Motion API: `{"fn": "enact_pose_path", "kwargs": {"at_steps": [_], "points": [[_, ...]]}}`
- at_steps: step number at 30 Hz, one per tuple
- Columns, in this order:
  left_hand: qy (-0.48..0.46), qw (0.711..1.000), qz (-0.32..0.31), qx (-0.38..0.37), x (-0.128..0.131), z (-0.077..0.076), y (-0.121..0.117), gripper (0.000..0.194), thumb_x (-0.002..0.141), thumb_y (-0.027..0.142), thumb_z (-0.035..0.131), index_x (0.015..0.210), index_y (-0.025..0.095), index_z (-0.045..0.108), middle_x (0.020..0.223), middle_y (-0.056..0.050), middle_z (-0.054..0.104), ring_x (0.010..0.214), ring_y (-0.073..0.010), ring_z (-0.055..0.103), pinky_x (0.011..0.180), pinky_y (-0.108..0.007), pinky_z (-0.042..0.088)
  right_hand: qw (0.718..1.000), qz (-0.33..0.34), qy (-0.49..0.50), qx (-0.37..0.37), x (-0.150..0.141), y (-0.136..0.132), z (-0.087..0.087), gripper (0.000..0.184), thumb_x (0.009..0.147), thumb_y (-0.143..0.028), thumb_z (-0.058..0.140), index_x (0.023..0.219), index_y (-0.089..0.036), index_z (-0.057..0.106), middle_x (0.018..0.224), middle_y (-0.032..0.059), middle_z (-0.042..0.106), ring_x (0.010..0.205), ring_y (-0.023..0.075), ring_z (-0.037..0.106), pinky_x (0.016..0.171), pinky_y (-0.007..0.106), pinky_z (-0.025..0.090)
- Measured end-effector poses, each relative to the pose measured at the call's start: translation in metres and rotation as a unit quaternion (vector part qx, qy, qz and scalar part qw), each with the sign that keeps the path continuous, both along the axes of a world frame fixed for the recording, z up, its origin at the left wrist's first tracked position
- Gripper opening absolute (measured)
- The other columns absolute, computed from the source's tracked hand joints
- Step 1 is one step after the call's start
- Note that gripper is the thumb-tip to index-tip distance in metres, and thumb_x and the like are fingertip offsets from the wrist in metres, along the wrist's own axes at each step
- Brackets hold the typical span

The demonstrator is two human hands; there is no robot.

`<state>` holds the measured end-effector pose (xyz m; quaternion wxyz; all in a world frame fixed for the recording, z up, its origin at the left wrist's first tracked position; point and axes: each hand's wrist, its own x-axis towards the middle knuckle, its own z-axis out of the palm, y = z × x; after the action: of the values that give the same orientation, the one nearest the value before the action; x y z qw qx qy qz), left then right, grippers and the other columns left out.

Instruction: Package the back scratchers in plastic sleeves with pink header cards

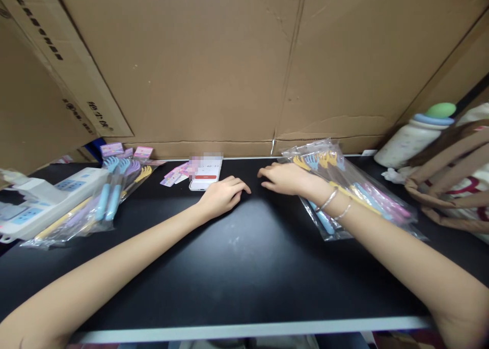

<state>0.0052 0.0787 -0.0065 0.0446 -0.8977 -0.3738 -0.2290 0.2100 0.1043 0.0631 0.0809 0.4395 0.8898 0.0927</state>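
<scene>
Nearest to me, two bare forearms are stretching out across a matt black worktop (244,267) with a pale front edge. The left hand (221,196) is lying palm down on the bare black surface, fingers (239,186) loosely curled and gripping nothing. Just beyond its fingertips a white phone (205,176) is lying flat, screen lit with a red bar.

The right hand (284,178), two thin bangles (336,206) sitting on its wrist, is resting palm down with fingers slack and slightly spread, closing on nothing; its wrist and outer edge are lying over the near end of a clear crinkly plastic bag (344,191). That bag is holding long slim plastic scratchers in blue, pink and yellow, their claw-shaped heads pointing away toward the cardboard.

Left of the phone, a few small pink printed cards (173,176) are lying loose. Further left of the phone, a second heap of clear sleeves (103,201) is holding the same pastel scratchers, pink header cards at their far ends. A white power strip (42,201) is lying partly over that heap.

Well to the right of the phone, a brown-handled cloth bag (451,186) is slumping on the worktop, a white bottle with a green cap (414,135) lying behind it.

Behind the phone, a creased brown cardboard wall (229,69) is closing off the back of the worktop.
</scene>
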Motion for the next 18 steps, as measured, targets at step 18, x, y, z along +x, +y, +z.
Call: {"fn": "enact_pose_path", "kwargs": {"at_steps": [18], "points": [[-0.015,1.000,-0.012,-0.013,-0.001,0.000,0.000,0.021,0.086,0.019,0.046,0.100,0.023,0.061,0.100,-0.001,0.065,0.094,-0.0160,0.058,0.079,-0.028,0.049,0.954,-0.281,-0.057,-0.084,0.069,0.033,0.039,0.036,0.074,-0.046,0.063,0.090,-0.013,0.061,0.077,0.0131,0.066,0.072,0.0267,0.063,0.065,0.035,0.044]]}}
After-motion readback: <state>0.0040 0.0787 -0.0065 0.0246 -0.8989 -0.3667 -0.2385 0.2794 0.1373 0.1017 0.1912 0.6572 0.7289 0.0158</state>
